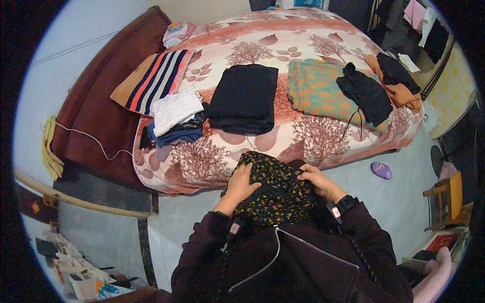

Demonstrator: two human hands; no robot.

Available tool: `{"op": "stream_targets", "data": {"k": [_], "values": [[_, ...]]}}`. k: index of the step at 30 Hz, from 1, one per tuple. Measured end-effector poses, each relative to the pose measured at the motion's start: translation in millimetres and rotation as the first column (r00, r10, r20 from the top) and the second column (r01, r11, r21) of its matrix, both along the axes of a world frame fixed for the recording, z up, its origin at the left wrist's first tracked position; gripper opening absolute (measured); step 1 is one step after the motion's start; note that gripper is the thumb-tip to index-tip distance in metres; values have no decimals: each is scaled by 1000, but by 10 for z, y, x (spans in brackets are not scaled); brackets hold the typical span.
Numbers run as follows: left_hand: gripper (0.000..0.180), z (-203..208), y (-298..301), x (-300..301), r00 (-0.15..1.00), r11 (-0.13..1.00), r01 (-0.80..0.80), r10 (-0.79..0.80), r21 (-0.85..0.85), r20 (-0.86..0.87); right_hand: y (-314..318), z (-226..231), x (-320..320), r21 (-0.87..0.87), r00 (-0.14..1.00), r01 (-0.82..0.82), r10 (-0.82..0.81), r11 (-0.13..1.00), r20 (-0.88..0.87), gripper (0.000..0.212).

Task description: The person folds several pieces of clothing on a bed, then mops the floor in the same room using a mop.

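A black cloth garment with small yellow-orange flowers (270,207) lies bunched against my front, at the near edge of the bed. My left hand (241,188) grips its left side, thumb stretched across the top. On the right, my right hand (323,184) pinches the cloth's edge between thumb and fingers. What kind of garment it is cannot be made out. Just beyond it on the bed (232,166) lies a folded black garment (245,98). A white folded cloth (177,108) rests on dark blue folded clothes (179,135) to the left of that.
A striped cushion (151,81) leans near the brown headboard (96,96). At the right lie a green-orange folded cloth (313,88), a black garment with cords (366,96) and a brown-black clothing pile (399,83). A purple slipper (381,170) is on the floor, near a wooden chair (451,197).
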State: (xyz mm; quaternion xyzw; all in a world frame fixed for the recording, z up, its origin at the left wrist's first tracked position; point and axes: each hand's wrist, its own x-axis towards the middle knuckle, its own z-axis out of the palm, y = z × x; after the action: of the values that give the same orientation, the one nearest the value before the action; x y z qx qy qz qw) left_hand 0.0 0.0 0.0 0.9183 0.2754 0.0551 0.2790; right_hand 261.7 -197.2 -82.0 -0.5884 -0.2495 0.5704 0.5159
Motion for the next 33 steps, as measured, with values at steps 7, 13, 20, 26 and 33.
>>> {"op": "stream_targets", "data": {"k": [7, 13, 20, 26, 33], "values": [[16, 109, -59, -393, 893, 898, 407, -352, -169, 279, 271, 220, 229, -233, 943, -133, 196, 963, 269, 55], [27, -26, -257, -1264, 973, 984, -45, 83, -172, 215, 449, 391, 88, -369, 856, -265, 393, 891, 335, 49], [31, 88, -277, -1292, 735, 169, 67, 658, -983, 164, 311, 771, -437, 118, 996, 11, -21, 993, 82, 40], [17, 357, 638, -1161, 428, 264, 512, 747, -817, 509, -467, 1307, -410, 147, 925, 375, -360, 915, -116, 48], [42, -661, 706, -1025, 565, -91, -31, 820, -995, -92, -1301, 656, -2, -328, 978, 207, -187, 922, 91, 58]]}}
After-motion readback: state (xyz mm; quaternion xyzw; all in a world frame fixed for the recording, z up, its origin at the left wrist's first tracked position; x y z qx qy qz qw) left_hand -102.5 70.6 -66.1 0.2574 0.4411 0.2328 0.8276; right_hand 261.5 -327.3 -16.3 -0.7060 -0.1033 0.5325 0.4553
